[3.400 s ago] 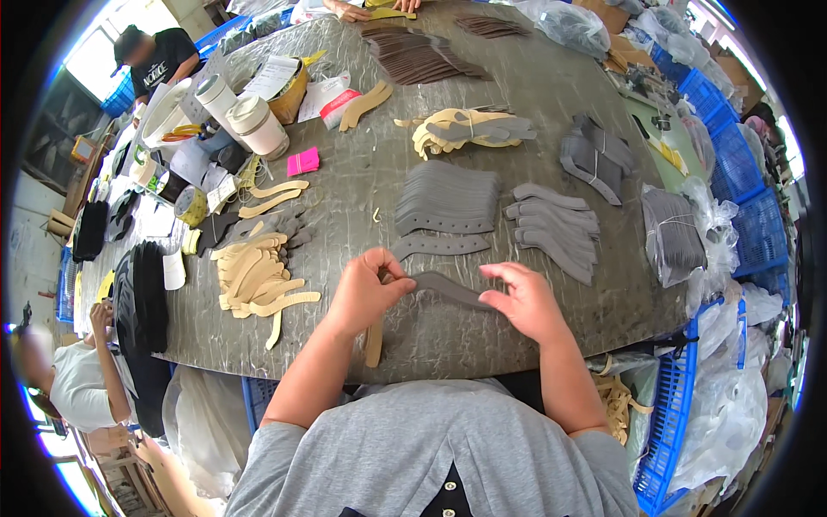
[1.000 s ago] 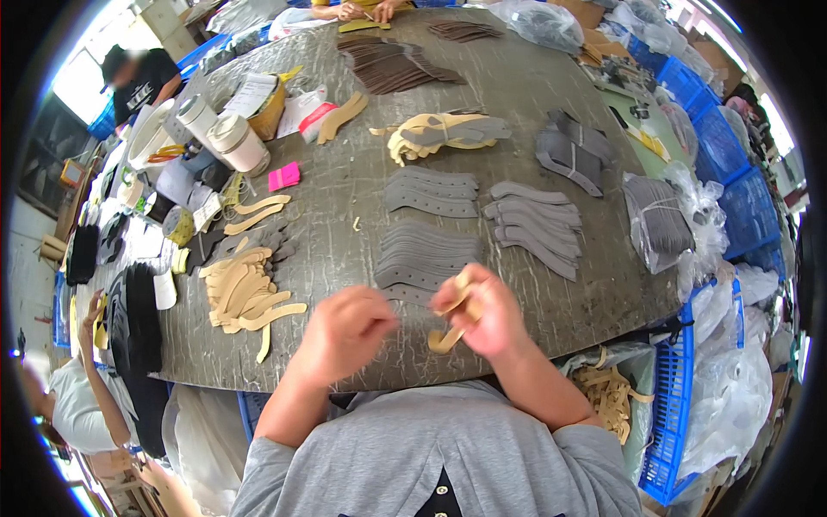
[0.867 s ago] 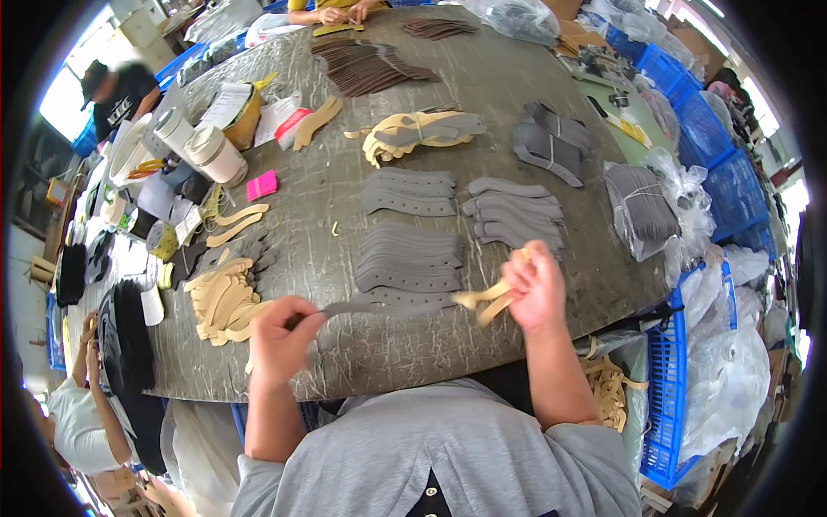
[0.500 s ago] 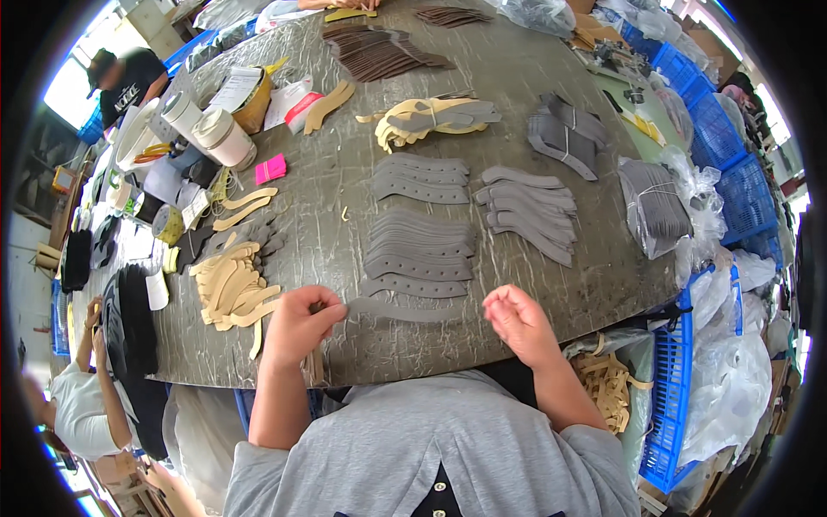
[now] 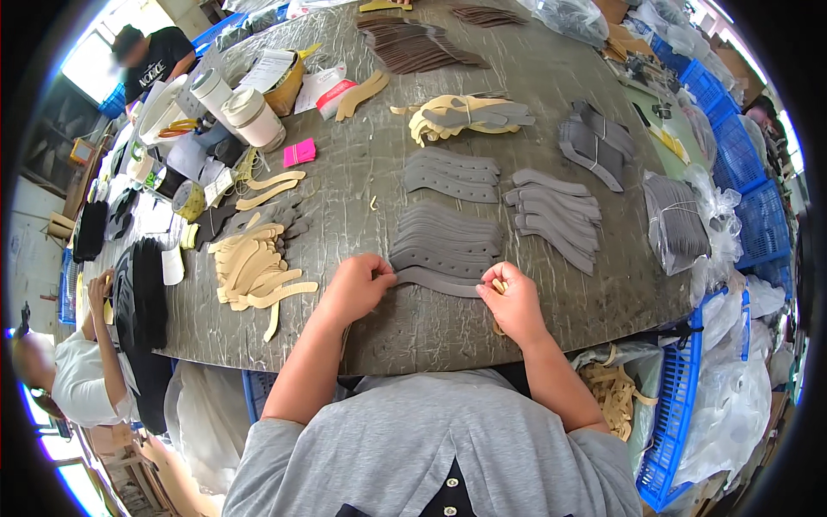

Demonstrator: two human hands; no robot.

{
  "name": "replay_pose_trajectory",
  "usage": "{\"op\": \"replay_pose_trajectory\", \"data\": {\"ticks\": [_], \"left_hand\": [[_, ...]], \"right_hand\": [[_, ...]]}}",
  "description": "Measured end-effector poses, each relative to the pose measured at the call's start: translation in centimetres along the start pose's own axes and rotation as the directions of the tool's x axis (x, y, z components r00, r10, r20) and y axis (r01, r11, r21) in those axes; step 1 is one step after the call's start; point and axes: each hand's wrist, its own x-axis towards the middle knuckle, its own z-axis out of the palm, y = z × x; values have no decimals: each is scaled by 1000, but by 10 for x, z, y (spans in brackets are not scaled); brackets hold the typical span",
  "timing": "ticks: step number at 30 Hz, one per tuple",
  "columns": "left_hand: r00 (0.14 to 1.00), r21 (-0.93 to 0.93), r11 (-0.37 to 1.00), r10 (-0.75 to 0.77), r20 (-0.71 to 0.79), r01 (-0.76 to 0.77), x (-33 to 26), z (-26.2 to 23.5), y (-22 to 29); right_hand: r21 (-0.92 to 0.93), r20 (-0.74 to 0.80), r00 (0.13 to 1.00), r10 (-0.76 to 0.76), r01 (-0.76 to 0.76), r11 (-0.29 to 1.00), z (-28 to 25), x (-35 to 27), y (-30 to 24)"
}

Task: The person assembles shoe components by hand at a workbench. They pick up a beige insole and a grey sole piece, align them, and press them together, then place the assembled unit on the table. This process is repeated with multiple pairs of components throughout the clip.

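A curved grey strip [image 5: 435,282] lies along the front of a stack of grey punched strips [image 5: 446,237]. Its left end is pinched between the thumb and fingers of my left hand [image 5: 355,289]. At its right end, the thumb and fingers of my right hand [image 5: 512,303] close on the tip. Something narrow and tan also shows at the right fingers; what it is I cannot make out. Behind the stack is a smaller group of punched grey strips [image 5: 452,175]. Plain grey strips [image 5: 556,215] fan out to the right.
Tan curved strips [image 5: 250,263] are heaped to the left. Farther back lie a tied tan-and-grey bundle [image 5: 469,116], a tied grey bundle [image 5: 596,142] and brown strips [image 5: 418,43]. White containers [image 5: 254,119] stand at left. A blue crate [image 5: 672,414] is beside the table; co-workers are at left.
The grey strip has shifted up against the front of the punched stack. My right hand has come in and taken its right end; my left hand still has the left end. The view has shifted slightly.
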Motion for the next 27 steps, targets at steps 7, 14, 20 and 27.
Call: {"op": "replay_pose_trajectory", "data": {"ticks": [7,14,20,27], "left_hand": [[999,-36,999,39,9,-39,-16,-1,1],[957,70,959,281,-78,-276,-14,5,-9],[997,2,999,42,68,-42,-34,-1,-1],[989,-173,982,-51,140,75,-22,-3,6]], "right_hand": [[37,10,1000,14,-14,999,-6,-5,-4],[-136,17,997,-71,72,988,-2,-4,-8],[2,29,1000,3,-3,1000,-8,-19,-15],[43,8,1000,29,-29,999,-9,-12,-4]]}}
